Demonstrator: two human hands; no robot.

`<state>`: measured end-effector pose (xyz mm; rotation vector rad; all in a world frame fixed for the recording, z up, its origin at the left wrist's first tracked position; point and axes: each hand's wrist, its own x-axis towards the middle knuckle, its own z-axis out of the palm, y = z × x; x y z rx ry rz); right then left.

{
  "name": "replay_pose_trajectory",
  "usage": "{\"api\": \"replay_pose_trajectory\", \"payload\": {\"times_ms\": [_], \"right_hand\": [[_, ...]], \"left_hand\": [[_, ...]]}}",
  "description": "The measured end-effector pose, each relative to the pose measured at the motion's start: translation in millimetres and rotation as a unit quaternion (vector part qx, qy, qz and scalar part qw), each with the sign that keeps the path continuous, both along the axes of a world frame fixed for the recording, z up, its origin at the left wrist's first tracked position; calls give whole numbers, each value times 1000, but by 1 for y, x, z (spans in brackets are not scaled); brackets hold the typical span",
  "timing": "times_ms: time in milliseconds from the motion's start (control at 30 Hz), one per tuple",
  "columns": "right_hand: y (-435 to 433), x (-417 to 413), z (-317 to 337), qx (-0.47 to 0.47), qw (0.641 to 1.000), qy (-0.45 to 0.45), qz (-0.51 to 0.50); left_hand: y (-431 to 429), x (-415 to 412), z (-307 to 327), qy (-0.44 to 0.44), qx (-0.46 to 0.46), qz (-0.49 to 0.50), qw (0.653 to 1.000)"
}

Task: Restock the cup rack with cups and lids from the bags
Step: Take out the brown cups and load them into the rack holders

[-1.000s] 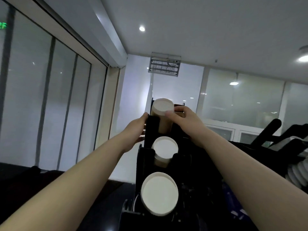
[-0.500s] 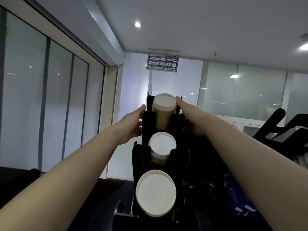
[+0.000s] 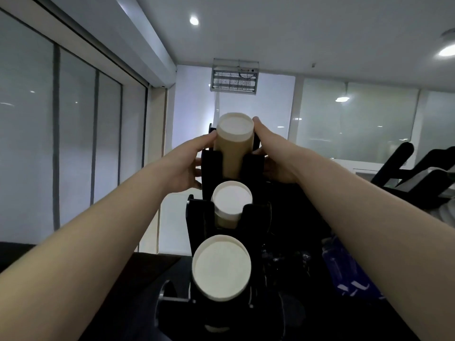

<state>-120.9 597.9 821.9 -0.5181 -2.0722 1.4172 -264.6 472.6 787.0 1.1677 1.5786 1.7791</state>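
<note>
A black cup rack (image 3: 198, 217) stands in front of me with three slots, one above the other. Each slot holds a stack of brown paper cups whose white end faces me: the top stack (image 3: 234, 146), the middle stack (image 3: 231, 200) and the bottom stack (image 3: 221, 269). My left hand (image 3: 186, 164) has its thumb on the top stack's left side, with the fingers curled by the rack's left wall. My right hand (image 3: 273, 156) grips the same stack from the right, thumb at the rim, fingers hidden behind the rack.
The rack stands on a dark counter (image 3: 145, 279). Dark blue packs (image 3: 344, 279) lie to its right. Black equipment (image 3: 406, 173) fills the far right. A glass wall runs along the left, and an insect trap (image 3: 234, 80) hangs on the back wall.
My right hand left the front of the top stack's rim and now sits along its right side. My left thumb moved from the rack's edge onto the stack.
</note>
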Motion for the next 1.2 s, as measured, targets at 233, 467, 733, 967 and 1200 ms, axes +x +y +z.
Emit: {"api": "replay_pose_trajectory", "payload": {"times_ms": [233,467,733,967,1200], "right_hand": [[-42,13,29,78,987,87,-107],[-75,48,32,90,979,140,-115],[-99,86,7,139,987,43,-61],[-91,77,-21,127,991,-21,-46],[-74,65,-44,95,994,-21,-51]], "left_hand": [[-23,43,25,101,85,60,989],[-61,71,30,130,102,43,985],[-95,91,8,121,21,21,992],[-96,92,-14,129,-84,24,988],[-78,82,-35,125,-130,16,984]]}}
